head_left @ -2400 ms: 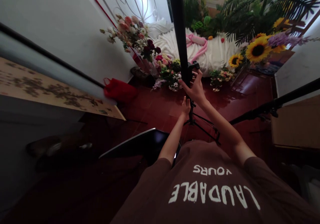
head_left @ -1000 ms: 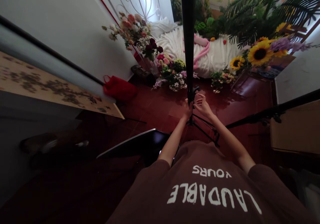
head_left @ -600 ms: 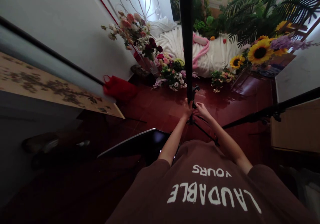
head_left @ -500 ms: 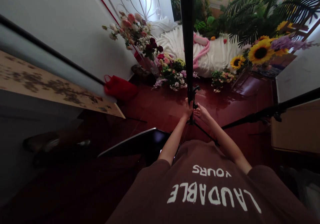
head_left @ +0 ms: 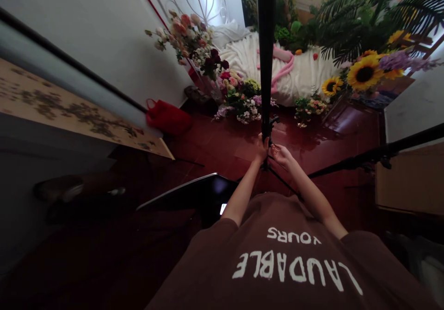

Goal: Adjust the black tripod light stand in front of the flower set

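A black light stand (head_left: 266, 60) rises upright in front of me, its thin legs spreading low near my shirt. My left hand (head_left: 262, 148) is wrapped round the lower part of its pole. On the pole's right side, my right hand (head_left: 281, 155) has its fingers bent and pinched together at a small dark knob, which they mostly hide. Just above both hands, another clamp knob (head_left: 275, 119) sticks out from the pole.
A dark flat panel (head_left: 211, 192) with a pale edge lies left of my arms. A second black stand (head_left: 350, 163) slants in at right, before a cardboard box (head_left: 409, 180). Flowers (head_left: 248, 106), a red bag (head_left: 168, 117) and a white-draped bed (head_left: 305, 76) are beyond.
My right hand has shifted slightly, its fingers turning and drawing together at the knob. The left hand keeps its place on the pole. The view has tilted a little.
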Motion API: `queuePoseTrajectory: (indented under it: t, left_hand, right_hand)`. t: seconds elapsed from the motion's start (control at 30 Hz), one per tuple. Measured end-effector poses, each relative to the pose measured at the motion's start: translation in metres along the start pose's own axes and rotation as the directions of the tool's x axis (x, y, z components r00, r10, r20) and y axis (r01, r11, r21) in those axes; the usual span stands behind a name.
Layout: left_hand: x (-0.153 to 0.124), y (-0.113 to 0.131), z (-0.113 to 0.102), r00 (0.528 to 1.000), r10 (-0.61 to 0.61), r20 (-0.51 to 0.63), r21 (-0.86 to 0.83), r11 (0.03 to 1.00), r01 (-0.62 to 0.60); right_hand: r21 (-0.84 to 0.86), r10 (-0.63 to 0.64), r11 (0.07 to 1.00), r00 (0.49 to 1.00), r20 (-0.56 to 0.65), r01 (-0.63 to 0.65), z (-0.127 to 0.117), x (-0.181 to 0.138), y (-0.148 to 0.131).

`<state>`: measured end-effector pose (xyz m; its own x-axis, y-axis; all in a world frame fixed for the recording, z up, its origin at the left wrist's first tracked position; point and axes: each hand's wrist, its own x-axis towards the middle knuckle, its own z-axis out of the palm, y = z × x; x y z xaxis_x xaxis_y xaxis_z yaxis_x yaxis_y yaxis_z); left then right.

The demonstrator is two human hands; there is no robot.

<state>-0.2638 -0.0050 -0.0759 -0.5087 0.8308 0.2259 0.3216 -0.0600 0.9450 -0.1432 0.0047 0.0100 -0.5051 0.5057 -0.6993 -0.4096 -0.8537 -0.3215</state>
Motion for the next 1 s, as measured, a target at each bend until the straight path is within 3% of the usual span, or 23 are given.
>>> queuePoseTrajectory:
  t: [0.17, 0.27, 0.33, 0.43, 0.53, 0.63, 0.77, 0.87, 1.0]
  left_hand:
    - [-0.015, 0.016, 0.003, 0.995, -0.050, -0.086, -0.014, 0.999, 0.049]
    - [-0.040, 0.010, 0.010, 0.977, -0.141, -0.162, -0.024, 0.990, 0.139]
    - [-0.064, 0.001, 0.017, 0.961, -0.233, -0.148, -0.005, 0.972, 0.235]
    - [-0.100, -0.013, 0.031, 0.909, -0.415, 0.040, 0.105, 0.907, 0.409]
    - [-0.125, -0.013, 0.051, 0.833, -0.471, 0.290, 0.229, 0.879, 0.417]
    - [-0.131, 0.005, 0.080, 0.787, -0.332, 0.520, 0.177, 0.943, 0.281]
    - [-0.119, 0.053, 0.128, 0.679, 0.004, 0.734, -0.074, 0.995, 0.074]
    - [-0.108, 0.101, 0.165, 0.606, 0.263, 0.751, -0.301, 0.953, -0.041]
    - [-0.106, 0.155, 0.204, 0.532, 0.471, 0.703, -0.476, 0.868, -0.139]
  right_hand:
    - [-0.308, -0.231, 0.920, 0.970, 0.070, 0.241, -0.042, -0.013, 0.003]
    - [-0.315, -0.290, 0.908, 0.957, -0.001, 0.275, -0.081, -0.031, -0.003]
    - [-0.274, -0.316, 0.920, 0.944, -0.094, 0.280, -0.111, -0.048, -0.010]
    - [-0.168, -0.329, 0.941, 0.912, -0.244, 0.295, -0.156, -0.077, -0.019]
    - [-0.052, -0.372, 0.922, 0.843, -0.389, 0.383, -0.195, -0.109, -0.027]
    - [-0.057, -0.463, 0.867, 0.758, -0.458, 0.495, -0.223, -0.141, -0.034]
    - [-0.117, -0.566, 0.791, 0.644, -0.515, 0.601, -0.239, -0.179, -0.045]
    - [-0.196, -0.656, 0.717, 0.554, -0.512, 0.669, -0.240, -0.203, -0.060]
    - [-0.516, -0.821, 0.571, 0.457, -0.343, 0.639, -0.238, -0.232, -0.093]
